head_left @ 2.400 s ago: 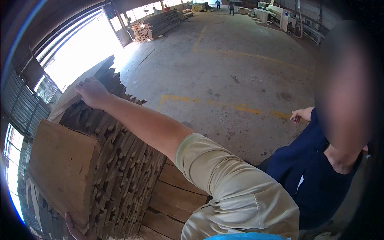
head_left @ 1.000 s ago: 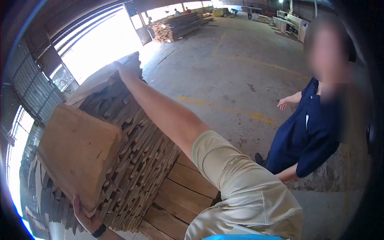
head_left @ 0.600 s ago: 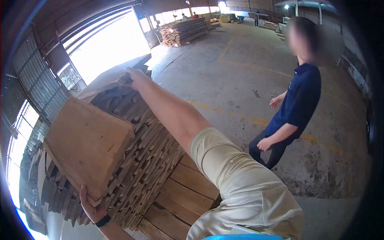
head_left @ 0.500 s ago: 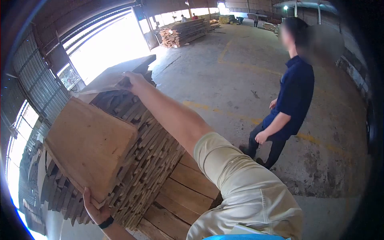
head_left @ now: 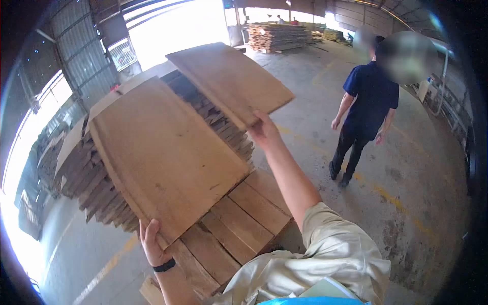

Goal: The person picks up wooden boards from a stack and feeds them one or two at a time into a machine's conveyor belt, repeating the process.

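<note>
My left hand, with a dark band at the wrist, grips the near corner of a wide wooden board. That board slopes up and away across a tall stack of boards. Farther right, my right hand is closed on the near edge of a second wooden board, whose right end juts out past the stack. Some of the fingers on both hands are hidden by the boards. Close to my body, shorter planks lie side by side below the first board.
To the right, a person in a dark blue shirt stands on the concrete floor, back turned. Another lumber stack stands far off beside the bright doorway. A corrugated metal wall rises at the left.
My right hand has come nearer and right, bringing the second board out toward me. The first board has also shifted nearer, over the planks. The person has turned and stepped away.
</note>
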Action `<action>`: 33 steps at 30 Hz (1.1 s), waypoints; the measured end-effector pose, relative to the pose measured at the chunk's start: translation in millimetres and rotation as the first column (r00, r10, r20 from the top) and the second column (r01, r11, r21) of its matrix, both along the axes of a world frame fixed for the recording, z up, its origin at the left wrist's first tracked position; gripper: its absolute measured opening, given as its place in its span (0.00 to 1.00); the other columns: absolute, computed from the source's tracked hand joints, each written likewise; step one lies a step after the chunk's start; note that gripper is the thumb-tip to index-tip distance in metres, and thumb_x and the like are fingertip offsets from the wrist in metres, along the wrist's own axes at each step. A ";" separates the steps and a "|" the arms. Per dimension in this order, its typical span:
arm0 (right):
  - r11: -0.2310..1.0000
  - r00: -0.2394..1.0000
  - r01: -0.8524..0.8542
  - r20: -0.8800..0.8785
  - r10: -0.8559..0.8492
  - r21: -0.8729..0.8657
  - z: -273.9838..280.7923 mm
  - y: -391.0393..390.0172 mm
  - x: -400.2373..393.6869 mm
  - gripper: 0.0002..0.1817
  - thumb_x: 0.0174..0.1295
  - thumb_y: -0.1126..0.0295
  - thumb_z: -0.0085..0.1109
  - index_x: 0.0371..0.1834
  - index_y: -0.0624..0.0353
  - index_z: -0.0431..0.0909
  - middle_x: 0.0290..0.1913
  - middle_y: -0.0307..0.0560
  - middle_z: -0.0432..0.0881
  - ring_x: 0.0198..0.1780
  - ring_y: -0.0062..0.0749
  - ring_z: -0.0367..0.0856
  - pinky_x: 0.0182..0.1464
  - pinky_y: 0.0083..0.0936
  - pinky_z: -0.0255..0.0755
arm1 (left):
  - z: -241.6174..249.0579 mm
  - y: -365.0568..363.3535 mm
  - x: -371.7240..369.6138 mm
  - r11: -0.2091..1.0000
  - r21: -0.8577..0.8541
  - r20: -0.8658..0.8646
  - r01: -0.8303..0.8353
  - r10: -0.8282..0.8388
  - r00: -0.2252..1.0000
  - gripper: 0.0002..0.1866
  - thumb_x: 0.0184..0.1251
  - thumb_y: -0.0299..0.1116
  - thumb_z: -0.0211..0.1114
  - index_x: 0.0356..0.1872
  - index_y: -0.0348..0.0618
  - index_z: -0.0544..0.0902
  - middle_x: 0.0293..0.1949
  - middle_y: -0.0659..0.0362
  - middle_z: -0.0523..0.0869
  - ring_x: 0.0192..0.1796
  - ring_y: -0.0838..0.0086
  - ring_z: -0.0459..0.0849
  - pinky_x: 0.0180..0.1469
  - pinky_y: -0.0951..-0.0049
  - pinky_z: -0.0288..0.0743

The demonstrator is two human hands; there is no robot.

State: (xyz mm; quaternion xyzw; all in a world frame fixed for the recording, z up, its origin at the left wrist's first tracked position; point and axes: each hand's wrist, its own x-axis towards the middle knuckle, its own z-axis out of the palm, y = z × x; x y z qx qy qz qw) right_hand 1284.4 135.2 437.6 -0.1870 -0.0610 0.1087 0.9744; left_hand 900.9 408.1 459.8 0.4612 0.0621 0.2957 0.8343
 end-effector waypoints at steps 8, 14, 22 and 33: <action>0.992 0.992 0.123 -0.004 -0.123 0.013 -54.0 -44.1 -197.9 0.23 0.65 0.72 0.64 0.62 0.61 0.72 0.61 0.50 0.79 0.64 0.40 0.78 0.67 0.39 0.76 | -28.2 -3.1 -136.7 0.985 -0.147 -0.135 0.085 -0.105 0.985 0.29 0.64 0.26 0.62 0.68 0.34 0.70 0.60 0.51 0.81 0.60 0.62 0.82 0.61 0.61 0.79; 0.972 0.991 0.094 -0.073 -0.112 -0.217 -120.5 -118.4 -341.7 0.24 0.63 0.69 0.65 0.62 0.61 0.73 0.62 0.48 0.79 0.64 0.40 0.78 0.66 0.42 0.75 | -81.4 -33.1 -273.0 0.961 -0.275 -0.275 -0.014 -0.065 0.959 0.26 0.65 0.25 0.61 0.65 0.35 0.72 0.57 0.53 0.83 0.57 0.63 0.83 0.60 0.63 0.79; 0.879 0.966 -0.174 -0.248 0.066 -0.445 -221.5 -199.9 -432.3 0.23 0.64 0.69 0.62 0.62 0.63 0.73 0.59 0.48 0.81 0.59 0.41 0.81 0.61 0.40 0.79 | -134.5 -131.7 -403.4 0.914 -0.307 -0.344 -0.265 0.153 0.926 0.25 0.66 0.27 0.62 0.65 0.32 0.72 0.58 0.52 0.83 0.56 0.65 0.85 0.57 0.67 0.81; 0.542 0.817 -0.565 -0.516 0.259 -0.622 -321.3 -182.1 -335.3 0.23 0.67 0.65 0.59 0.62 0.64 0.74 0.57 0.48 0.83 0.51 0.39 0.85 0.45 0.36 0.84 | -102.3 -237.9 -448.0 0.640 -0.393 -0.419 -0.660 0.514 0.748 0.29 0.62 0.30 0.68 0.63 0.32 0.70 0.54 0.51 0.81 0.54 0.69 0.84 0.56 0.68 0.82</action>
